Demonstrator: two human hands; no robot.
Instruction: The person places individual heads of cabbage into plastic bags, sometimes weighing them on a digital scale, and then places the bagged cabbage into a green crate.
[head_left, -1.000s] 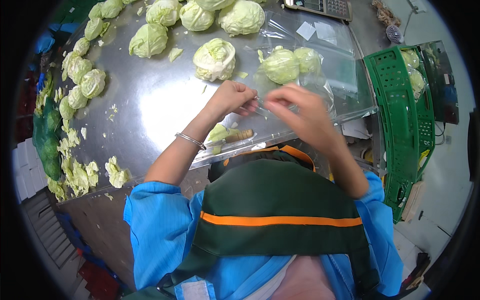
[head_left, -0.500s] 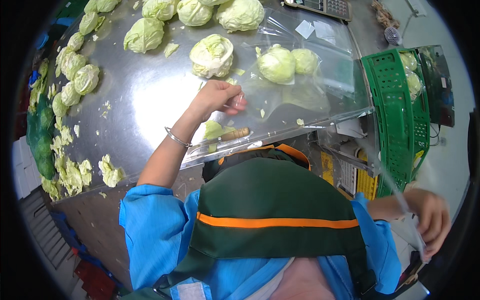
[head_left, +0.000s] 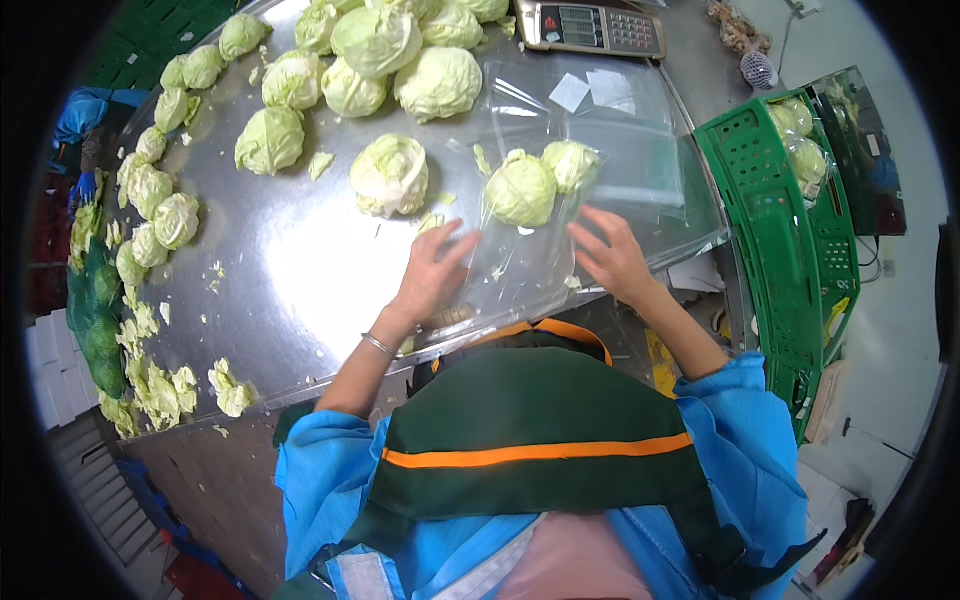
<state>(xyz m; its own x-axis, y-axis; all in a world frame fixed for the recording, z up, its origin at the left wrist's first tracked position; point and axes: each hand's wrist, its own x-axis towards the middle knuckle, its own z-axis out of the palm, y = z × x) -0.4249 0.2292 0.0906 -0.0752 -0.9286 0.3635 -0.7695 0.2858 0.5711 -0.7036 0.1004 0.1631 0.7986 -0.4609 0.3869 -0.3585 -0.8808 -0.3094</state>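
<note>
My left hand (head_left: pixel 432 272) and my right hand (head_left: pixel 613 258) are over the near part of the steel table, on either side of a clear plastic bag (head_left: pixel 530 258). Fingers on both hands are spread, and their tips are at the bag's edges; whether they touch the film I cannot tell. Toward the bag's far end are a larger cabbage (head_left: pixel 521 190) and a smaller cabbage (head_left: pixel 571 166). Beyond my left hand sits a trimmed cabbage (head_left: pixel 390 176). A wooden handle (head_left: pixel 447 317) shows partly below my left hand.
A pile of cabbages (head_left: pixel 437 82) lies at the back, with a row of cabbages (head_left: pixel 150 190) along the left. A scale (head_left: pixel 592 28) stands at the far edge. At right is a green crate (head_left: pixel 755 220) holding bagged cabbages. Leaf scraps (head_left: pixel 160 395) litter the left corner.
My right hand has come from the far lower right, where it held a strip of clear plastic, to the bag. My left hand has opened from a closed grip. The view has shifted.
</note>
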